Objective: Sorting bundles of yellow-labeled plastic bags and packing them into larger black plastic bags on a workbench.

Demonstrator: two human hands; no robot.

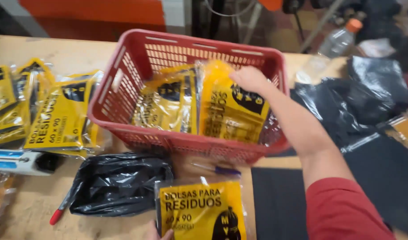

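Two hands at work around a red plastic basket (124, 75) standing on a wooden table (75, 53). Right hand (249, 78), on a red-sleeved arm, reaches into the basket from its right side and rests its fingers on the top edge of a yellow packet (230, 111) standing upright inside; whether the fingers pinch it shut cannot be told. Second yellow packet in the basket (166, 104), just left of the first, leaning against it. Left hand (161, 233), only fingertips showing at the bottom edge, below the basket, grips the lower corner of another yellow packet (204, 211) lying flat on the table. Crumpled black bag (117, 184), below the basket's left corner. Stack of yellow packets (52, 118), left of the basket. Pen (215, 169), just below the basket's front rim. Black sheets (346, 106), right of the basket. Clear bottle with orange cap (335, 42), beyond the basket's right corner.
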